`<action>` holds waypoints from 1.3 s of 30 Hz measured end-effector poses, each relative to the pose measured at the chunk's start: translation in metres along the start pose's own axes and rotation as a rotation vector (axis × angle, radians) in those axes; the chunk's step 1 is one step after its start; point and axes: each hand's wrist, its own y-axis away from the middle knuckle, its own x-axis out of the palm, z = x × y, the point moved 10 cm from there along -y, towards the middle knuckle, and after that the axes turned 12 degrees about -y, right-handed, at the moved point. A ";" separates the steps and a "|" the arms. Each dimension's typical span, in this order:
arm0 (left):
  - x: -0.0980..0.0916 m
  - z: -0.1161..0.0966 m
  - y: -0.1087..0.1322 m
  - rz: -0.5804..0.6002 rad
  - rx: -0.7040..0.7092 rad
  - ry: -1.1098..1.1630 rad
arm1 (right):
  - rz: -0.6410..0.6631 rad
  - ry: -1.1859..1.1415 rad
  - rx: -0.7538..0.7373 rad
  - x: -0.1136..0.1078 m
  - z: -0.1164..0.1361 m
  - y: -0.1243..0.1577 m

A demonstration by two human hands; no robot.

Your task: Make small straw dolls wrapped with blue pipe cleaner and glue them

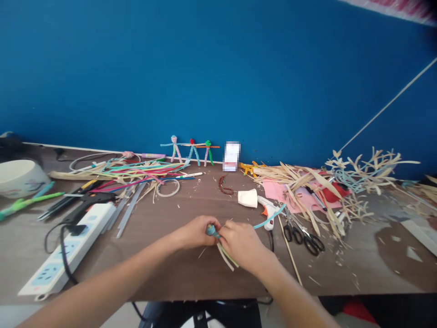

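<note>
1. Teal wrapped bundle (212, 231) sits between both hands, over the middle of the brown desk top (191, 200). Pale straw strips (226, 256) hang from it at 5 o'clock (clock from hands, 12 = toward wall).
2. L hand (196, 232): nearly closed, fingers curled, pinching the bundle from the L side.
3. R hand (242, 243): also nearly closed, curled over the bundle's R side, fingertips close to L hand. Exact finger grip partly hidden.
4. Teal strip (269, 217) comes out from under R hand, runs to 2 o'clock, ends just past a white-and-orange hot glue gun (268, 212).
5. 1 o'clock: white paper cup (247, 198) on its side, near glue gun. 12: brown bead string (223, 186).
6. 3 o'clock: 2 pairs of black-handled scissors (300, 239). 4 o'clock: long thin stick (290, 255).
7. 2 o'clock, further out: dried leaf strips (293, 182) heaped on pink paper (276, 189).
8. 10–11 o'clock: multicolour strips (143, 171), wire ring (168, 187). 9 o'clock: white power strip (66, 248), black cord plugged in; white bowl (20, 177) beyond.
9. 12, at blue wall (218, 68): 3 pipe-cleaner figures (191, 151) stand upright.
</note>
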 end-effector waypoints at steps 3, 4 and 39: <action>0.004 0.004 -0.003 -0.061 -0.020 -0.153 | 0.012 0.013 0.015 0.002 -0.002 0.001; 0.004 0.006 -0.004 -0.076 -0.024 -0.184 | 0.011 0.014 0.024 0.002 -0.004 0.001; 0.030 0.023 0.010 0.150 -0.138 0.250 | -0.013 -0.141 -0.061 -0.010 0.000 0.005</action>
